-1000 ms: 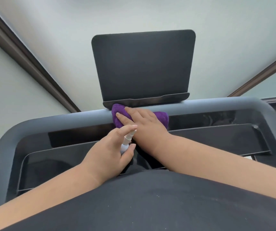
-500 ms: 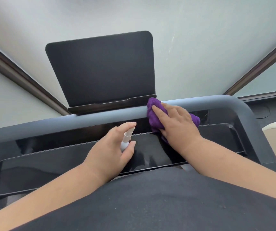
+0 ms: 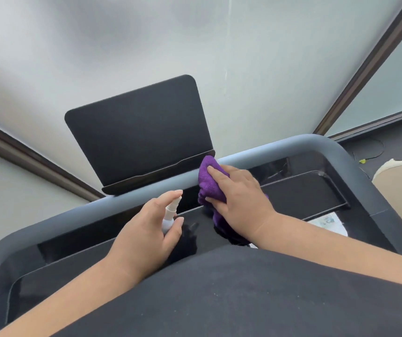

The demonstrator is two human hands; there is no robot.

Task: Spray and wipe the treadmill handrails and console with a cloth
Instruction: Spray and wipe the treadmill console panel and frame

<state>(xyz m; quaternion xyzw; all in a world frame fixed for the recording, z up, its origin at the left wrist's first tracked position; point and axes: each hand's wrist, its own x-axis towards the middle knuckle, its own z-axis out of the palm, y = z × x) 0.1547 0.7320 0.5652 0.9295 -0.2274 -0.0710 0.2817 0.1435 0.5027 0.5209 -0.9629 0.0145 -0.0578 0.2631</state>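
Purple cloth (image 3: 209, 182) lies bunched over the grey handrail (image 3: 256, 154) of the treadmill, just right of the dark tablet holder (image 3: 136, 139) that stands tilted on the far side of that rail. The right hand (image 3: 240, 195) presses flat on the cloth with fingers straight and spread, its grip apart, fingertips reaching the rail's top while the cloth's lower folds hang onto the glossy black console (image 3: 302, 190). The left hand (image 3: 146, 234) sits left of it and nearer, its grip clamped round a small white spray bottle (image 3: 169, 215): index finger curled over the nozzle, thumb against the body, nozzle pointing toward the far rail. Both bare forearms reach in over a dark garment (image 3: 219, 295) at the near edge. A round beige object (image 3: 399, 176) shows at far right, too cropped to name.
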